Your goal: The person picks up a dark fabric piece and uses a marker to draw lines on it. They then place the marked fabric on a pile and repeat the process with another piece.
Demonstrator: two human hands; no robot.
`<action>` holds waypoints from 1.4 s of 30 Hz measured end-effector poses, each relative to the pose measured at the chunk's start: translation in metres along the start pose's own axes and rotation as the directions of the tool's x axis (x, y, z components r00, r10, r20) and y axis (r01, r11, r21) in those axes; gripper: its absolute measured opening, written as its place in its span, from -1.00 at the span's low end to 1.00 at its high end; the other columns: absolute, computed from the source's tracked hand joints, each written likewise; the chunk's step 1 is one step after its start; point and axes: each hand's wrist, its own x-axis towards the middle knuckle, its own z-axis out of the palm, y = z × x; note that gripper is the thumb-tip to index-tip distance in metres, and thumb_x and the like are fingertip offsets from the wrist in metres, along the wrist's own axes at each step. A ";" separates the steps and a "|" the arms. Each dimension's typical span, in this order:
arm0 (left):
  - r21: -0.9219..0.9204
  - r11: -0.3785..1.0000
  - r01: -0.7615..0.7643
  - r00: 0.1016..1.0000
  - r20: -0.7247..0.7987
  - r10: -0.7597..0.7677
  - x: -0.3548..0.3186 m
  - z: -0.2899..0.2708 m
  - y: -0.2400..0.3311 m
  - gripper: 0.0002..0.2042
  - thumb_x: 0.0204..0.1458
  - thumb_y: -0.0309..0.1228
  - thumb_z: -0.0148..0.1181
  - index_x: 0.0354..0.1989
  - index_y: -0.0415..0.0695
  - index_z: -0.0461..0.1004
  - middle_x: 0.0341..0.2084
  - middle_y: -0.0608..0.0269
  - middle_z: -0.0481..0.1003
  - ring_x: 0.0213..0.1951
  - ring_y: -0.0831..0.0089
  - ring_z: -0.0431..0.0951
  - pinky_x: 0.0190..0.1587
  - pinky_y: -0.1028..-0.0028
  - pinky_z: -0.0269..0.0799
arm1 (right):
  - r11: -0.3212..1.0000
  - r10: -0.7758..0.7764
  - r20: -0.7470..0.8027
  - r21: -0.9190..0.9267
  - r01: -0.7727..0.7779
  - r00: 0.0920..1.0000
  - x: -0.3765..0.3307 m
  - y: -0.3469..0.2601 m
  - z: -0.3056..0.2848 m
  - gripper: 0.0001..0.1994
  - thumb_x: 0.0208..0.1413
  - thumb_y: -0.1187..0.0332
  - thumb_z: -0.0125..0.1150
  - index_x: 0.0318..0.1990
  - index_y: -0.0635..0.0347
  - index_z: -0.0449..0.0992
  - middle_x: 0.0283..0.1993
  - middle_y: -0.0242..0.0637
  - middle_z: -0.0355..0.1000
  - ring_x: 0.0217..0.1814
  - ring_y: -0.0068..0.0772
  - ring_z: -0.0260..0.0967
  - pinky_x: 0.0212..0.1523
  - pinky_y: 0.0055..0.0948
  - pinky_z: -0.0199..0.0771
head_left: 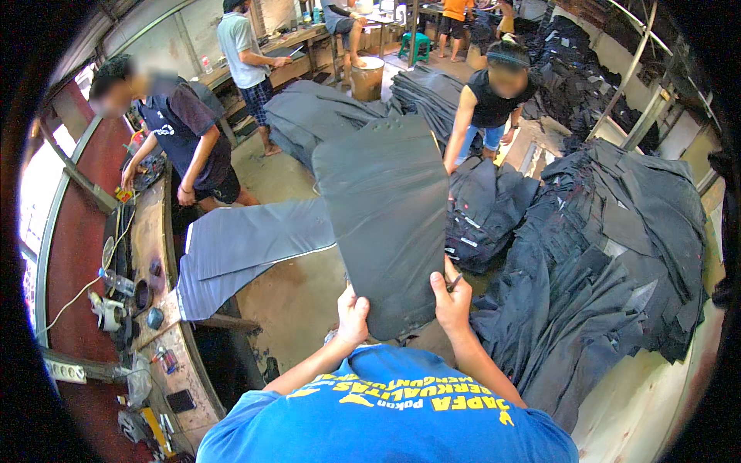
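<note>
Left hand [352,315] and right hand [451,299] up in front of the chest, fingers [437,284] clamped on the bottom edge of a big dark cloth piece [386,216], held upright in the air. Just to the right, a tall pile of dark cloth pieces [610,262] on the floor. Across at the left, a wooden surface [147,231] with another grey cloth [247,247] hanging off its near edge.

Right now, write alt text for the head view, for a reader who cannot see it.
A person's left hand and right hand hold up a dark cut fabric panel by its lower edge. A large heap of similar dark pieces lies to the right, a cluttered workbench stands left, and other people work beyond.
</note>
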 end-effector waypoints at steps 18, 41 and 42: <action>-0.035 0.974 0.222 0.951 -0.213 -0.225 0.006 0.009 0.031 -0.71 0.26 -0.22 0.26 -0.16 -0.24 0.65 -0.28 0.28 0.66 -0.28 0.55 0.59 -0.13 0.47 0.49 | 0.909 -0.071 0.059 -0.407 0.089 0.996 -0.001 -0.006 0.001 -0.55 0.42 0.26 0.07 0.37 0.24 0.38 -0.54 -0.25 0.26 -0.51 -0.57 0.19 -0.43 -0.43 0.29; -0.266 0.859 0.437 0.873 -0.104 -0.476 0.004 0.011 0.022 -0.45 0.23 -0.02 0.25 0.20 -0.19 0.40 0.10 0.07 0.52 0.10 0.16 0.56 0.14 0.08 0.53 | 0.957 0.159 0.169 -0.267 -0.110 0.973 -0.035 0.023 -0.072 -0.53 0.44 0.11 0.04 0.17 0.41 0.51 -0.20 -0.23 0.61 -0.13 -0.51 0.48 -0.02 -0.42 0.47; -0.220 0.871 0.439 0.875 -0.114 -0.470 0.008 0.016 0.024 -0.45 0.22 -0.06 0.26 0.21 -0.22 0.40 0.09 0.07 0.53 0.09 0.17 0.56 0.14 0.09 0.53 | 0.965 0.084 0.225 -0.262 -0.023 0.971 -0.032 0.023 -0.079 -0.51 0.44 0.08 0.02 0.16 0.41 0.51 -0.22 -0.24 0.61 -0.15 -0.49 0.48 -0.03 -0.40 0.48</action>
